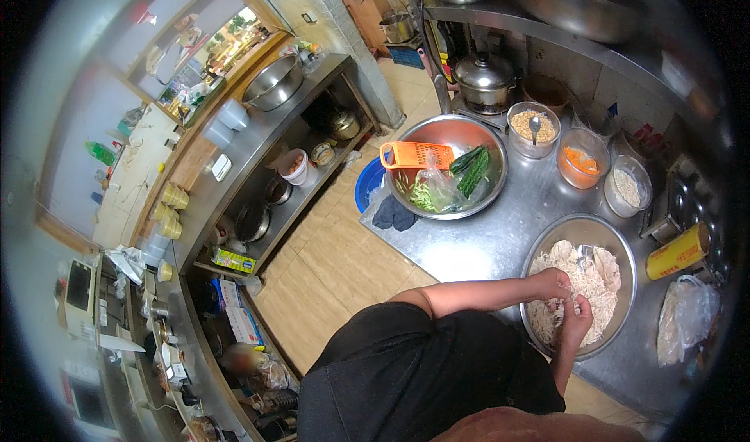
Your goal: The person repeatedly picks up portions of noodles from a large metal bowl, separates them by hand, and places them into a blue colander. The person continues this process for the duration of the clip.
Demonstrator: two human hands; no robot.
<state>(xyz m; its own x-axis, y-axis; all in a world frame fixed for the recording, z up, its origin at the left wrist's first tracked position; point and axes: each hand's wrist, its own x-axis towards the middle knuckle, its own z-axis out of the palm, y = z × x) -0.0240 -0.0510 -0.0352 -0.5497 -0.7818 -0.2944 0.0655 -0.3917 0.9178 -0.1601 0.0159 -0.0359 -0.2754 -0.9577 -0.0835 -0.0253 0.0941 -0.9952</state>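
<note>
Over a large steel bowl (628, 301) of pale shredded food, seemingly shredded meat (603, 307), my left hand (551, 284) and my right hand (577, 319) come together. The fingertips of both pinch a small pale piece between them. Larger unshredded pieces (606, 266) lie at the bowl's far side, beside a shiny metal object partly buried there. A second steel bowl (501, 172) stands farther off on the metal table, holding an orange grater (419, 155), cucumbers (473, 175), green shreds (422, 196) and a clear plastic bag (439, 187).
Plastic tubs of chopped nuts or grains (533, 126), orange shreds (580, 161) and pale flakes (626, 190) line the table's back. A yellow film roll (677, 254) and a filled plastic bag (682, 319) lie at right. A lidded pot (483, 79) stands beyond; a metal shelf (527, 23) overhangs.
</note>
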